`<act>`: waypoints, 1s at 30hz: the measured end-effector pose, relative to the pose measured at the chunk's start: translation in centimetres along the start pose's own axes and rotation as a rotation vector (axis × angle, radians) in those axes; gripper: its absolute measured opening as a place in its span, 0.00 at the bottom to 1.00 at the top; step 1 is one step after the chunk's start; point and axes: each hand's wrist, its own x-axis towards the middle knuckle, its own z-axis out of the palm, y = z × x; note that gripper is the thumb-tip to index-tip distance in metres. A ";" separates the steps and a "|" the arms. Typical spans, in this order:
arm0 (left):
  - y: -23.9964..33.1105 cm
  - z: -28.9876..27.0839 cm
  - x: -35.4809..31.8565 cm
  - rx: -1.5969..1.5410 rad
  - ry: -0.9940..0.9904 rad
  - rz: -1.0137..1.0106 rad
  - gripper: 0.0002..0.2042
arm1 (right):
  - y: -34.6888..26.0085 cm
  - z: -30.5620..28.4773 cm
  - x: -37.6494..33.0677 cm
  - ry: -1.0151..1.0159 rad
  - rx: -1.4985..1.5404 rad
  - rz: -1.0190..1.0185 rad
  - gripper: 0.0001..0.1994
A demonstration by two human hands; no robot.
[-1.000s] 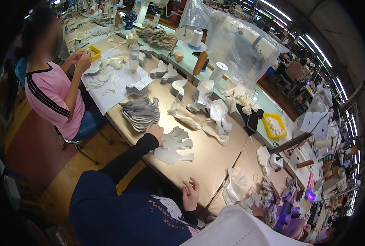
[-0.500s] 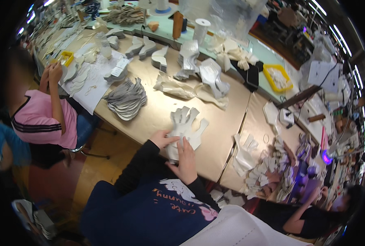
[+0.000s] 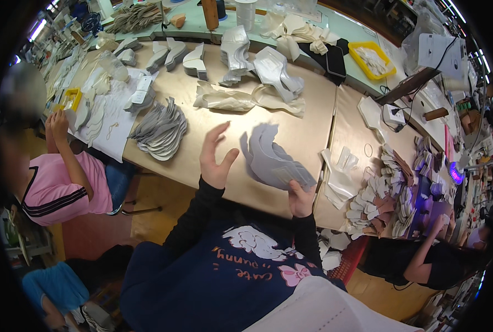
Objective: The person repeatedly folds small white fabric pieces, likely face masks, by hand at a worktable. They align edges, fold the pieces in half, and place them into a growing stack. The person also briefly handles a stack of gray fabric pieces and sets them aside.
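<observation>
A fanned bunch of curved grey cut pieces (image 3: 273, 157) is gripped at its lower right end by my right hand (image 3: 302, 198), thumb on top. The pieces are lifted over the tan table (image 3: 213, 124) and slightly blurred. To their left, my left hand (image 3: 217, 157) is raised with nothing in it, its thumb and fingers apart. Left of that hand lies a fanned pile of grey curved pieces (image 3: 160, 130). Beyond both hands, a crumpled cream strip of material (image 3: 224, 98) rests on the table.
Stacks of grey pieces (image 3: 236, 47) line the table's far side. At the far right are a yellow tray (image 3: 362, 52) and a dark phone (image 3: 335, 61). White pieces (image 3: 340, 177) and heaped strips (image 3: 373, 205) lie to the right. A co-worker in pink (image 3: 58, 188) sits at the left.
The pale pieces both hands held on the table are now up in my right hand, turned grey side up and moved right. My left hand has let go and opened.
</observation>
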 end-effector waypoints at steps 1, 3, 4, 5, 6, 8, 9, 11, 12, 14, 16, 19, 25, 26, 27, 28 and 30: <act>0.7 -0.1 0.4 0.075 0.068 0.126 0.26 | -0.2 -0.3 0.3 -0.001 0.030 0.000 0.22; 1.5 -0.2 0.8 0.209 0.025 0.356 0.31 | -0.5 -1.1 1.4 -0.060 -0.078 0.062 0.24; 1.5 -0.2 0.7 0.275 0.014 0.430 0.33 | -0.6 -1.6 2.0 -0.092 -0.131 0.095 0.26; 1.2 -0.1 0.8 0.332 -0.086 0.438 0.37 | -0.1 -1.8 3.1 -0.078 -0.235 0.168 0.33; 0.7 0.1 0.6 0.480 -0.222 0.372 0.38 | 0.4 -2.0 3.5 -0.137 -0.318 0.128 0.35; -0.7 1.1 0.2 0.735 -0.458 0.248 0.41 | 1.4 -2.1 4.1 -0.155 -0.518 0.082 0.38; -1.4 1.2 0.1 0.801 -0.628 0.092 0.44 | 1.7 -2.2 4.0 -0.157 -0.466 0.067 0.40; -2.4 1.3 -0.2 0.735 -0.643 0.110 0.45 | 2.1 -2.3 3.8 -0.149 -0.380 0.070 0.44; -2.6 1.3 -0.3 0.748 -0.720 0.013 0.45 | 2.1 -2.3 3.8 -0.131 -0.413 0.114 0.46; -2.7 1.5 -0.6 0.877 -0.643 0.163 0.48 | 1.8 -2.6 3.7 -0.155 -0.457 0.163 0.50; -2.7 1.9 -0.4 0.917 -0.658 0.234 0.49 | 1.8 -2.5 3.7 -0.190 -0.523 0.168 0.52; -2.7 2.7 0.1 0.799 -0.770 0.295 0.47 | 2.0 -2.0 3.6 -0.239 -0.452 0.065 0.54; -1.9 4.6 -3.0 0.683 -0.733 0.310 0.38 | 3.9 0.0 2.5 0.162 -0.135 -0.151 0.43; -1.6 4.8 -3.7 0.721 -0.708 0.319 0.38 | 4.2 0.3 2.3 0.089 -0.194 -0.149 0.42; -1.4 4.9 -4.2 0.756 -0.684 0.327 0.38 | 4.5 0.5 2.1 0.018 -0.253 -0.148 0.42; -1.2 4.9 -4.5 0.782 -0.658 0.344 0.37 | 4.6 0.6 1.8 -0.051 -0.313 -0.146 0.41; -0.9 4.6 -4.2 0.803 -0.662 0.344 0.37 | 4.4 0.6 2.0 -0.016 -0.224 -0.131 0.41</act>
